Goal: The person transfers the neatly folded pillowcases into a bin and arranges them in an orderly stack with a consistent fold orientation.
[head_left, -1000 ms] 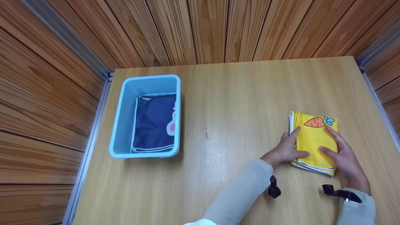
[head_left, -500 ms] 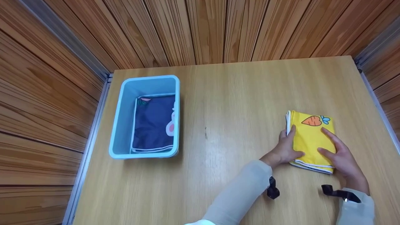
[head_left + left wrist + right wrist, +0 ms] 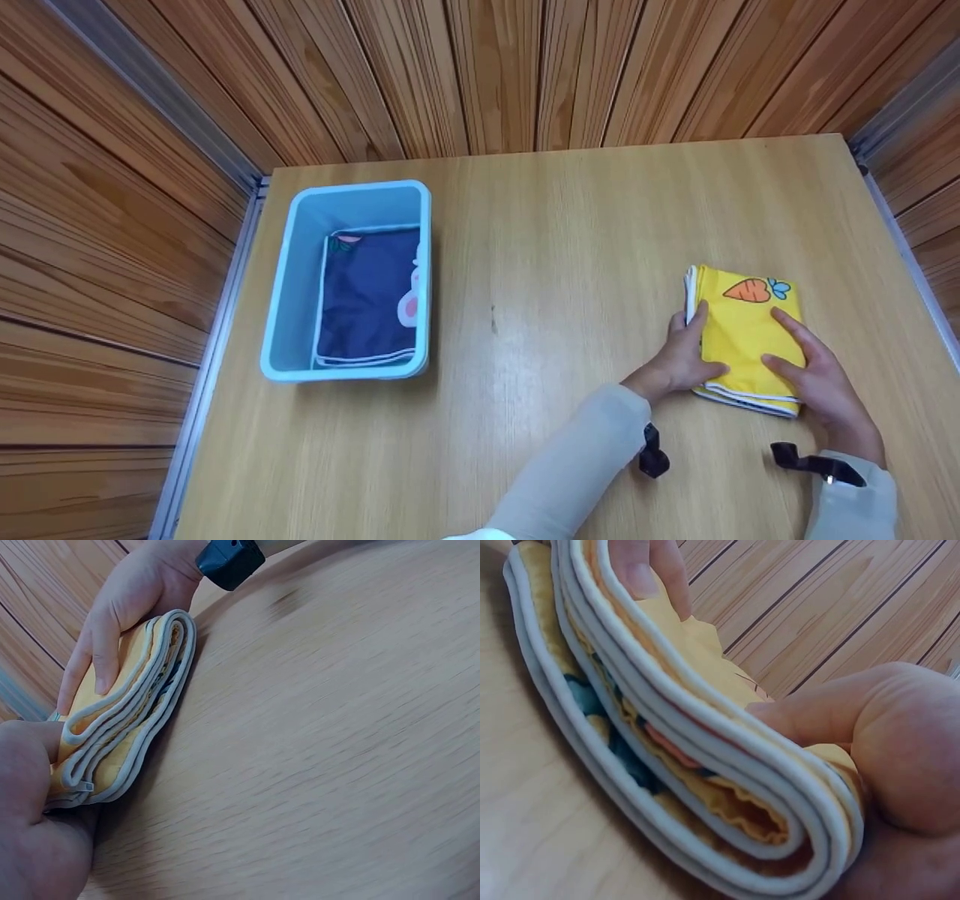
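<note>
A folded yellow cloth with a printed carrot and white-bound edges lies at the right of the table. Its layers show edge-on in both wrist views. My left hand grips its left side, thumb on top and some fingers hidden at the edge or beneath. From the right, my right hand holds the opposite side, with thumb and a finger on the upper face. The right wrist view shows that thumb on top and the rest of the hand low at the fold.
A light blue bin stands at the left of the table. Inside it lies a folded navy cloth with a white-and-pink print. Wood-panelled walls close off the back and both sides.
The yellow cloth and both hands have shifted slightly left, mostly in the first half second. Their grip looks the same, and the bin has stayed in place.
</note>
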A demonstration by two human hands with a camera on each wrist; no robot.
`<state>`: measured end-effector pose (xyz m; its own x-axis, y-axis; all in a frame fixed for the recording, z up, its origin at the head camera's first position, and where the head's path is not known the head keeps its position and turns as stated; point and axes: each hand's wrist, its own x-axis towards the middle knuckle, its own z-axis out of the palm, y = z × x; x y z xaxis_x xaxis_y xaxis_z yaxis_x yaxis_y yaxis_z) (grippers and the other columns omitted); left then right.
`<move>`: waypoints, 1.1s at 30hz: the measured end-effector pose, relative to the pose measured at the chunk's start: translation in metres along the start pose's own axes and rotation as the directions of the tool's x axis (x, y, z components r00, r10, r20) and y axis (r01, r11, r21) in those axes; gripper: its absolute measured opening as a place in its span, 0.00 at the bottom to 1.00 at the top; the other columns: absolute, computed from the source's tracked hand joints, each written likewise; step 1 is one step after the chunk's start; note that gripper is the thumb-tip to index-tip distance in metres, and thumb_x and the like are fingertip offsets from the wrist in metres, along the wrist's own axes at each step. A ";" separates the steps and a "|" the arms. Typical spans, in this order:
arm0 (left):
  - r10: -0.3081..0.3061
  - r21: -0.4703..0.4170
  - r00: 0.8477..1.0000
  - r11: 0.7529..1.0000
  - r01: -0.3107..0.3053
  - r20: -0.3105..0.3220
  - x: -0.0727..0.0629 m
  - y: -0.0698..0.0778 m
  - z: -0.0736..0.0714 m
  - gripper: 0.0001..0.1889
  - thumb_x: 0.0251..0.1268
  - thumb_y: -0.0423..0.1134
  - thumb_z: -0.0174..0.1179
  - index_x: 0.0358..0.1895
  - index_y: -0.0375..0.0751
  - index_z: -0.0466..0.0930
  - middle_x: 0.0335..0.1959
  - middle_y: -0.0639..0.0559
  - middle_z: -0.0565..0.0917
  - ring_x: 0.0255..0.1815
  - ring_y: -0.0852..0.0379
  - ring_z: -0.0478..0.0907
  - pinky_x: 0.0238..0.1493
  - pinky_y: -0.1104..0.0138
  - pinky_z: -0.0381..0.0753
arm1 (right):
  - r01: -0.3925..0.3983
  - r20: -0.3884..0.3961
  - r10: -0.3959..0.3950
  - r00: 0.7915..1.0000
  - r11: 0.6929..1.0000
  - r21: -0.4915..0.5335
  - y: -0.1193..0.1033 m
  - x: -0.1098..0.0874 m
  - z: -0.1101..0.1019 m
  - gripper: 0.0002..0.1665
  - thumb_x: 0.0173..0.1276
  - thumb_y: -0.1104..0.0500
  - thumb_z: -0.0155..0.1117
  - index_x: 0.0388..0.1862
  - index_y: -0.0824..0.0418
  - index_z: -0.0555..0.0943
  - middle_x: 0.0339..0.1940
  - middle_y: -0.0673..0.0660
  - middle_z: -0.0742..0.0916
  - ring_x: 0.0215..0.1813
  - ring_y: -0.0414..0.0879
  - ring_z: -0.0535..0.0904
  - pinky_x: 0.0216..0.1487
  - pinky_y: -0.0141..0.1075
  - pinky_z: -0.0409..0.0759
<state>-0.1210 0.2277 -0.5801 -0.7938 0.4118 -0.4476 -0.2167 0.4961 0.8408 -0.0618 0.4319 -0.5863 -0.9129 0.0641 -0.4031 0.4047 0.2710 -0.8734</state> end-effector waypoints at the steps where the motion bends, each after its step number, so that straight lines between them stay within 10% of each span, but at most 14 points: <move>1: 0.003 -0.001 1.000 1.000 -0.003 0.002 0.000 0.000 0.000 0.53 0.62 0.36 0.73 0.83 0.65 0.47 0.73 0.63 0.56 0.68 0.71 0.63 0.65 0.80 0.65 | -0.004 -0.001 0.004 1.000 1.000 0.008 0.000 0.000 0.000 0.44 0.79 0.54 0.58 0.83 0.32 0.48 0.86 0.45 0.40 0.77 0.47 0.51 0.53 0.17 0.73; 11: 0.062 0.029 0.997 0.998 -0.063 0.035 0.000 -0.003 -0.002 0.52 0.63 0.36 0.71 0.84 0.59 0.46 0.76 0.59 0.55 0.70 0.71 0.59 0.67 0.80 0.60 | 0.005 -0.021 -0.002 1.000 0.990 0.138 0.003 -0.001 0.001 0.46 0.76 0.59 0.62 0.83 0.34 0.52 0.85 0.41 0.42 0.74 0.40 0.57 0.52 0.18 0.75; 24: 0.032 0.010 0.999 0.999 -0.032 0.025 -0.002 0.000 -0.005 0.52 0.63 0.35 0.71 0.83 0.63 0.46 0.77 0.61 0.54 0.72 0.70 0.60 0.68 0.79 0.62 | -0.084 -0.002 0.086 0.996 0.968 0.235 -0.004 -0.002 0.003 0.47 0.74 0.56 0.66 0.81 0.28 0.53 0.84 0.36 0.39 0.84 0.46 0.38 0.51 0.16 0.72; 33: 0.076 0.023 0.997 0.997 -0.077 0.034 -0.002 0.004 -0.013 0.51 0.63 0.36 0.72 0.83 0.60 0.47 0.77 0.60 0.55 0.72 0.71 0.59 0.67 0.80 0.61 | 0.034 -0.008 -0.033 0.999 0.976 0.217 -0.009 -0.002 0.003 0.47 0.76 0.61 0.63 0.84 0.37 0.51 0.85 0.41 0.41 0.83 0.42 0.41 0.56 0.16 0.71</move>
<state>-0.1282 0.2192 -0.5717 -0.7885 0.4739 -0.3920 -0.1418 0.4801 0.8657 -0.0634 0.4265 -0.5786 -0.9261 0.0626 -0.3721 0.3755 0.0579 -0.9250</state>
